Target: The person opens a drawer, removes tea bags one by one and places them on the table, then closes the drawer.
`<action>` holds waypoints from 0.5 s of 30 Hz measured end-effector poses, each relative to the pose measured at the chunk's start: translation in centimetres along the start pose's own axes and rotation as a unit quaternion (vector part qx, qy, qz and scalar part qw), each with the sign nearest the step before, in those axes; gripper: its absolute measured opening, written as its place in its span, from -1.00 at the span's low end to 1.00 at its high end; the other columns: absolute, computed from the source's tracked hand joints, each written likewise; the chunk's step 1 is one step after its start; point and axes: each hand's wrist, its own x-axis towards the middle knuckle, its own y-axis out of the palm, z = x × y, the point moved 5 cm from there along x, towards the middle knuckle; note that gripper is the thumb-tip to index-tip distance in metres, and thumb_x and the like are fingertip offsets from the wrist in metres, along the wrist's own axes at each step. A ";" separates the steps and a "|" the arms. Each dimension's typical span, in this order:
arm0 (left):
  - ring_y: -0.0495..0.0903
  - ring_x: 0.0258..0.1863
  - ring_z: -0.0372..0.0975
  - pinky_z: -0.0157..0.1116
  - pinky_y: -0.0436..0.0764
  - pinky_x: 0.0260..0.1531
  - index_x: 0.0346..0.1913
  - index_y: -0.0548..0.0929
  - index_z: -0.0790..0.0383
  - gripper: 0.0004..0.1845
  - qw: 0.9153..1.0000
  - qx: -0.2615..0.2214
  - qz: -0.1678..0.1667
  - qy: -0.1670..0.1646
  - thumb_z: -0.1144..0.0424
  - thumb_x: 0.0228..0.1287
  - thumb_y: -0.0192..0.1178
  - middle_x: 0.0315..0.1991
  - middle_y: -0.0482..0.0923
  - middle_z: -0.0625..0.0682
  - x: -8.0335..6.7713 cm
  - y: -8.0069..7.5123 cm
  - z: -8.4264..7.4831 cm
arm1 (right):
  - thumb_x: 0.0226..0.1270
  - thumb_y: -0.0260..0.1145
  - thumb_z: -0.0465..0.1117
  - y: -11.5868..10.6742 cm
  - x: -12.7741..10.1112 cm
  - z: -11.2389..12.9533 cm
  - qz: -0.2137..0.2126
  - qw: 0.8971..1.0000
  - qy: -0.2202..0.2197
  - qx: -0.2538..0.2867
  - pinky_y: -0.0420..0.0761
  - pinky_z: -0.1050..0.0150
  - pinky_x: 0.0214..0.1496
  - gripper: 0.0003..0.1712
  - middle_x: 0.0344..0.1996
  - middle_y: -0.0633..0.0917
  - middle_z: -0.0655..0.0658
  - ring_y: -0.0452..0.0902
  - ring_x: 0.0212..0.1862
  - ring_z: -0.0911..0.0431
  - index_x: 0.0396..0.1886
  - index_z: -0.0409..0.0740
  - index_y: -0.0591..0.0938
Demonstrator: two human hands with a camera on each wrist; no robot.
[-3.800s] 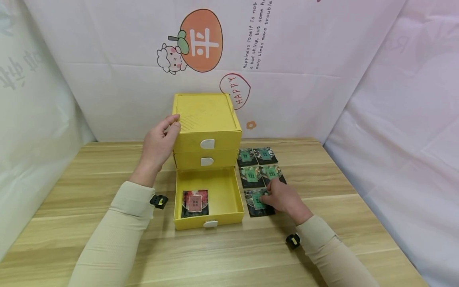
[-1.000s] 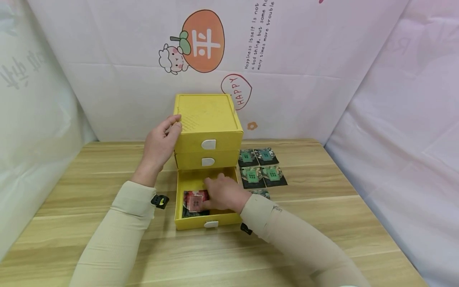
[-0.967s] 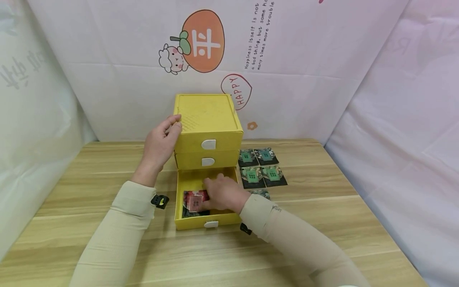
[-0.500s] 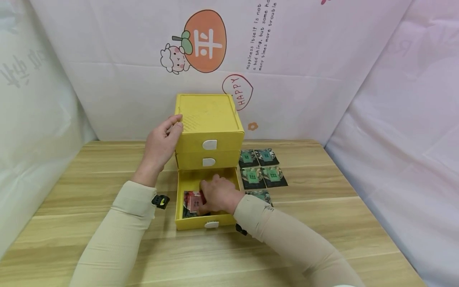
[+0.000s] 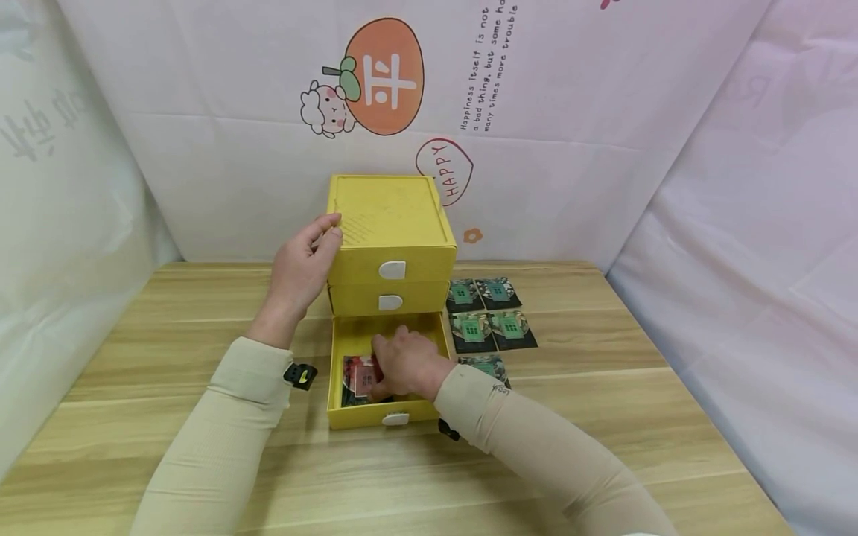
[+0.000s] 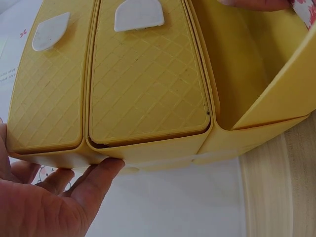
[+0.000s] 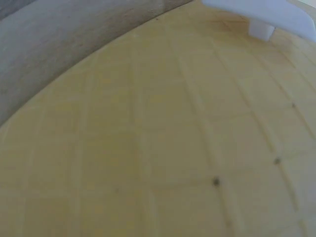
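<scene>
A yellow three-drawer box (image 5: 389,216) stands on the wooden table (image 5: 167,335) with its bottom drawer (image 5: 365,417) pulled out. My left hand (image 5: 302,268) rests against the box's upper left side, fingers straight, as the left wrist view shows (image 6: 54,202). My right hand (image 5: 405,361) is inside the open drawer, knuckles up, fingertips on a red packet (image 5: 358,372). Whatever lies under its palm is hidden. The right wrist view is filled by a yellow quilted drawer front (image 7: 158,138) with a white handle (image 7: 261,17).
Several green packets (image 5: 489,313) lie in rows on the table right of the box; one more packet (image 5: 484,365) shows beside my right forearm. White printed sheets close off the back and both sides. The two upper drawers (image 6: 143,84) are closed.
My right hand left the green packets on the table, crossed into the open drawer, then slid slightly left over the red packet. The left hand has stayed on the box.
</scene>
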 end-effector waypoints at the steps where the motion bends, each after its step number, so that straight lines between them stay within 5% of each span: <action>1: 0.54 0.23 -0.06 -0.12 0.45 -0.11 0.52 0.48 -0.12 -0.40 1.000 0.000 0.000 0.000 -0.24 0.59 -0.08 0.61 0.23 -0.13 0.0 0.0 0.0 | 0.08 0.55 0.41 0.0 0.0 0.0 -0.001 1.000 0.000 0.000 0.64 0.15 -0.34 -0.20 -0.23 0.54 -0.09 0.51 -0.23 0.06 0.11 0.01 0.56; 8: 0.50 0.37 -0.05 -0.08 0.47 0.03 0.53 0.48 -0.10 -0.40 1.000 0.002 -0.003 0.001 -0.23 0.59 -0.08 0.60 0.27 -0.10 0.0 0.0 0.0 | 0.08 0.56 0.40 0.0 0.0 0.0 0.000 1.000 0.006 0.006 0.67 0.14 -0.27 -0.21 -0.21 0.58 -0.08 0.53 -0.20 0.07 0.07 -0.02 0.54; 15: 0.54 0.22 -0.05 -0.09 0.47 -0.05 0.53 0.48 -0.11 -0.40 1.000 0.005 -0.006 0.002 -0.23 0.59 -0.08 0.58 0.31 -0.09 0.1 0.0 0.0 | 0.11 0.58 0.33 0.0 -0.1 0.3 0.004 1.000 0.007 0.028 0.69 0.16 -0.21 -0.22 -0.27 0.64 -0.02 0.58 -0.19 0.11 0.10 -0.07 0.55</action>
